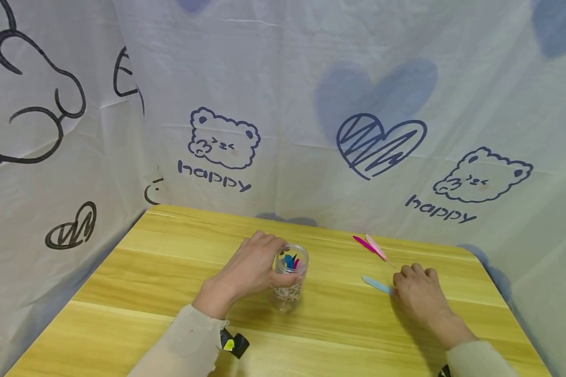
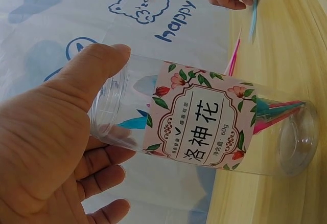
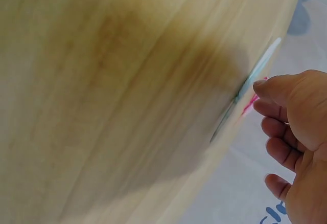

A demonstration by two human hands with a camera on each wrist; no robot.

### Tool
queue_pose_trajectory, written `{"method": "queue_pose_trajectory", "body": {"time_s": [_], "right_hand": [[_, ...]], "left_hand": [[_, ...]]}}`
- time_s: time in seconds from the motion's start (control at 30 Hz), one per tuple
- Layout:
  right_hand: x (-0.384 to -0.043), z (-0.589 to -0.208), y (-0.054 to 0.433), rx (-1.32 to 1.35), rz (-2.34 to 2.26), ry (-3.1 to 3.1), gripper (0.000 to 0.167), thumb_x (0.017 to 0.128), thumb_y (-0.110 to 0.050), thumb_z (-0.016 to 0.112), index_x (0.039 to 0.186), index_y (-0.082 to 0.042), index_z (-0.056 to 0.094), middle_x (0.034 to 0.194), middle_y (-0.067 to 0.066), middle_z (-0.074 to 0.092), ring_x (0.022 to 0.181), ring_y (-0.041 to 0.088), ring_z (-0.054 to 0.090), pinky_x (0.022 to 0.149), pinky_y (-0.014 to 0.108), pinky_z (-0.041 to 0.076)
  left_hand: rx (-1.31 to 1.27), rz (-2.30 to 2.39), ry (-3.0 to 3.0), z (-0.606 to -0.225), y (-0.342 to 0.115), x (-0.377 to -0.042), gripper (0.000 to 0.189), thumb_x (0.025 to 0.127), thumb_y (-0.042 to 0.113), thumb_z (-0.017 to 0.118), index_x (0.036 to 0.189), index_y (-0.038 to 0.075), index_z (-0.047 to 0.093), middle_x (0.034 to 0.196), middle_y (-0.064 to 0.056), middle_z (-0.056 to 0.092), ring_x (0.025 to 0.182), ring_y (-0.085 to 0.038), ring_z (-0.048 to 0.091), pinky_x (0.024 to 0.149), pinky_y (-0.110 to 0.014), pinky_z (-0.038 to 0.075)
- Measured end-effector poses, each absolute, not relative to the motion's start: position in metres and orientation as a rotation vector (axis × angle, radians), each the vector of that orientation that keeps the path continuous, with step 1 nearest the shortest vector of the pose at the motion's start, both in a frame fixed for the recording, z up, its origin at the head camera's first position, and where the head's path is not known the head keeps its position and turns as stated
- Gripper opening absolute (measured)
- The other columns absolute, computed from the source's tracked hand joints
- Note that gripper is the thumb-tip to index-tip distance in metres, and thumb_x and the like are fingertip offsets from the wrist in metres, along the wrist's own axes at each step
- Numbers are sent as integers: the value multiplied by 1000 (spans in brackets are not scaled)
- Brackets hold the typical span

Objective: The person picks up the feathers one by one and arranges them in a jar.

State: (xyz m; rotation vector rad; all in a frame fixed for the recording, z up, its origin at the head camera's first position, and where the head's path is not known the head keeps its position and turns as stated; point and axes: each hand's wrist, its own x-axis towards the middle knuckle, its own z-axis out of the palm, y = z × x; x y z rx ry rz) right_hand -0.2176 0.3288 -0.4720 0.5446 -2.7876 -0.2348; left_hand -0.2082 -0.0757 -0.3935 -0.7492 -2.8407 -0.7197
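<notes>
My left hand (image 1: 250, 267) grips a clear plastic jar (image 2: 122, 144) near its open rim, thumb on one side and fingers on the other. The jar stands upright on the table and bears a pink floral label (image 2: 202, 119). Inside it are several feathers (image 1: 290, 261), blue and pink among them. To the right, my right hand (image 1: 422, 296) is low over the table beside a light blue feather (image 1: 376, 284). In the right wrist view, its thumb tip is right by that feather (image 3: 261, 63), fingers loosely bent.
A magenta feather (image 1: 364, 243) and a pale pink feather (image 1: 375, 246) lie together beyond the blue one, near the back edge of the wooden table (image 1: 146, 272). White printed cloth (image 1: 292, 178) hangs behind and at the sides of the table.
</notes>
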Motion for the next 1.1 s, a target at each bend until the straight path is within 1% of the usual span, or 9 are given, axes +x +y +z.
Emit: {"method": "queue_pose_trajectory", "body": {"time_s": [0.23,0.4,0.57,0.7,0.83,1.0,1.1], "right_hand": [[-216,-476,326,541,-243,-2821,23,90,-24,81,80,-13,63,80,1,54,84,28,52,78,52,41],[-217,-479,323,538,-221,-2822,20,92,-20,78,79,-13,65,79,1,55,82,27,53,77,53,43],[-220,-480,319,534,-186,-2838,17,93,-16,78,80,-14,66,79,1,58,82,27,54,77,54,44],[-222,-480,314,569,-228,-2842,18,91,-11,77,80,-13,64,80,2,57,82,27,53,75,52,43],[-223,-483,312,586,-286,-2837,19,90,-11,75,80,-11,59,78,3,55,81,28,52,74,49,41],[-225,-486,310,559,-302,-2818,21,92,-7,69,80,-10,52,72,3,57,75,27,53,73,48,41],[-226,-486,309,544,-258,-2808,23,90,-8,70,79,-10,50,68,3,60,70,27,54,72,47,41]], "left_hand": [[-747,-713,-2844,-394,-75,-209,70,85,66,78,130,13,70,126,-1,71,120,-22,55,104,-45,45],[-749,-713,-2848,-394,-76,-209,71,85,66,78,130,13,69,126,0,71,119,-21,55,105,-45,45],[-748,-726,-2850,-393,-76,-209,71,85,65,79,131,11,69,126,-1,71,119,-21,55,105,-45,45],[-749,-723,-2847,-394,-76,-210,71,85,65,79,130,11,69,125,-1,71,118,-22,55,104,-45,45],[-751,-722,-2846,-394,-76,-210,70,85,65,79,129,11,70,123,0,72,116,-21,55,103,-45,45],[-753,-736,-2848,-395,-76,-210,70,85,65,79,129,12,70,124,0,71,116,-21,54,103,-45,45],[-754,-737,-2849,-395,-76,-210,69,85,65,78,129,12,70,123,0,71,116,-21,54,102,-44,45]]}}
